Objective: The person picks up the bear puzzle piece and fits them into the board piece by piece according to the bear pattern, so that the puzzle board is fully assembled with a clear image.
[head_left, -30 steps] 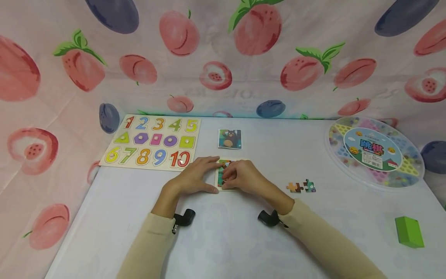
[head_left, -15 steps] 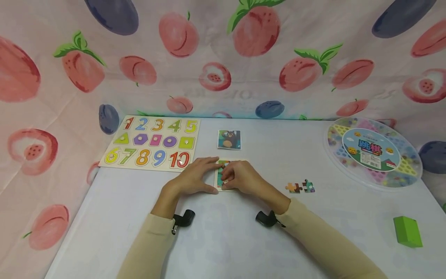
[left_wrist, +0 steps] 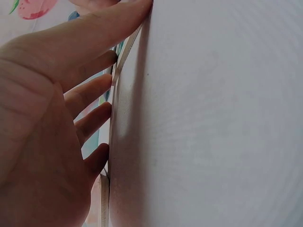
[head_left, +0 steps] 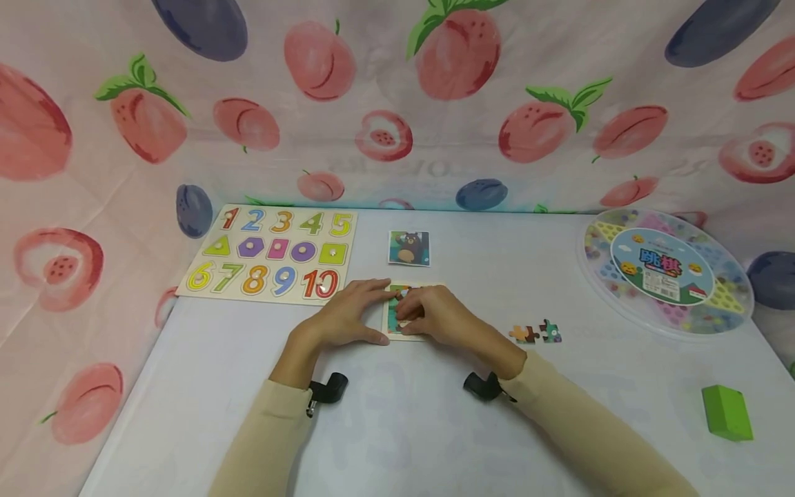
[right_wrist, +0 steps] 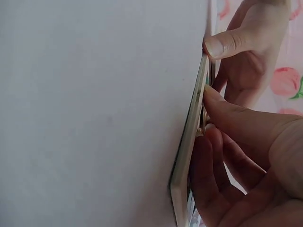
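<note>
A small jigsaw board (head_left: pixel 394 319) with a green and orange picture lies flat on the table, partly hidden under my right hand. My left hand (head_left: pixel 340 314) steadies its left edge, fingers and thumb extended and spread. Over the board, my right hand (head_left: pixel 439 315) has its fingers curled and pinches a jigsaw piece (right_wrist: pixel 204 116), of which only a thin pale edge shows. To the right lie two loose jigsaw pieces, one orange and brown (head_left: pixel 524 334), one teal (head_left: pixel 550 331). Behind the board is a square bear picture card (head_left: pixel 409 248).
A wooden number and shape board (head_left: pixel 267 254) lies at the back left, close to my left hand. A round, clear-rimmed game box (head_left: pixel 663 266) is at the back right. Near the right edge stands a green block (head_left: pixel 727 413). A fruit-print cloth (head_left: pixel 385 69) hangs behind the table.
My right hand stays over the board; its thumb and wrist have shifted slightly to the right. The left hand keeps its place, and the loose pieces have not moved.
</note>
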{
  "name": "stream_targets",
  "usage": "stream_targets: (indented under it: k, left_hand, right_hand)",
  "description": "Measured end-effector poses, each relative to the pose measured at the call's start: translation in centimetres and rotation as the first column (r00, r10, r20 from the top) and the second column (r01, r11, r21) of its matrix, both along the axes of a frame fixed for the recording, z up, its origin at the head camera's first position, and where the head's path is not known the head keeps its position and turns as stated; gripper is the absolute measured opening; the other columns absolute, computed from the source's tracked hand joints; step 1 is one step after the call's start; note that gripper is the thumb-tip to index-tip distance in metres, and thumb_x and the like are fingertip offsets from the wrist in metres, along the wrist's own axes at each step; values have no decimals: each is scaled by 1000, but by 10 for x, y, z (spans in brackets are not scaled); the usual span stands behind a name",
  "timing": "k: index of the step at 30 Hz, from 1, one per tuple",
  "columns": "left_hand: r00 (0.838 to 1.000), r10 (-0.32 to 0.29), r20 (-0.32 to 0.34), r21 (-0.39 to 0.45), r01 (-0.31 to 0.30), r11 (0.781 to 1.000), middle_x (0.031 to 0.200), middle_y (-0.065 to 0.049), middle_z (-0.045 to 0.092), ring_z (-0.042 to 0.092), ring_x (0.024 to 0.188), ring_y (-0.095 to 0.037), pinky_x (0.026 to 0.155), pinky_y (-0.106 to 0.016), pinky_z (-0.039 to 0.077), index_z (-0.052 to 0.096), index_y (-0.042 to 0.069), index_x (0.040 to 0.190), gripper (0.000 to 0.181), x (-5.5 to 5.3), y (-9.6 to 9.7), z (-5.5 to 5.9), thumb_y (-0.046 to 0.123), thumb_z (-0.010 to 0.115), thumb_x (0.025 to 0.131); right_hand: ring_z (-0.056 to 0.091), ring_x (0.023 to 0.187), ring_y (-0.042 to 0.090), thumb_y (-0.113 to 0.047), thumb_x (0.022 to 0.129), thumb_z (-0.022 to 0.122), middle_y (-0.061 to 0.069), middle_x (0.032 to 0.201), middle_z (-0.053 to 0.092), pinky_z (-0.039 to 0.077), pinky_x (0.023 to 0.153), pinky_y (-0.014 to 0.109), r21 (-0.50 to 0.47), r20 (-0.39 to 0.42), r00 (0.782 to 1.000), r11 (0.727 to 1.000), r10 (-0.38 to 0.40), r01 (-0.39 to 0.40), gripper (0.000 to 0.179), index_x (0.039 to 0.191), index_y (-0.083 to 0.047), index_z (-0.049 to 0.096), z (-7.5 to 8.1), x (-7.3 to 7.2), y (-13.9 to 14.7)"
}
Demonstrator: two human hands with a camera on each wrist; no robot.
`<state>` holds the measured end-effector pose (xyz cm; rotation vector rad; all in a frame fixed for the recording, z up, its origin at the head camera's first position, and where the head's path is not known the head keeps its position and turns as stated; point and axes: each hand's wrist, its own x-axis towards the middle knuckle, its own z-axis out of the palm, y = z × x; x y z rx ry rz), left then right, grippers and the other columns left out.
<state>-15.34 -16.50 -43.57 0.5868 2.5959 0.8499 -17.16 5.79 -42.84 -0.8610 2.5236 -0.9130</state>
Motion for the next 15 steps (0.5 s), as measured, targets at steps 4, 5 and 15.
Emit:
stream_targets:
  k: [4,5,15]
  left_hand:
    - [1000,-5,1,-2,5,1000,168,1,35,27,157,-27,128,-55,28,51,23,152,83,-1,-1,-1,40,87,79]
    - [1000,-4,2,0,4,1000,168,1,35,27,157,-27,128,-55,28,51,24,152,83,-1,-1,0,40,87,79]
    - [1000,-3,5,2,3,1000,168,2,35,27,157,-27,128,-55,28,51,24,152,82,-1,-1,-1,39,86,80]
  right_hand:
    - [67,91,10,-12,83,84,5,113,76,57,77,18,-12,36,999,1000,22,-22,16,99,-9,82,-1,-5,2]
    - [66,88,8,-12,83,84,5,113,75,55,76,16,-11,41,999,999,31,-31,16,99,-9,82,-1,-6,3]
    - [59,76,4,-13,82,85,5,108,74,51,69,15,-22,24,997,997,75,-74,17,98,-9,80,-4,-12,3]
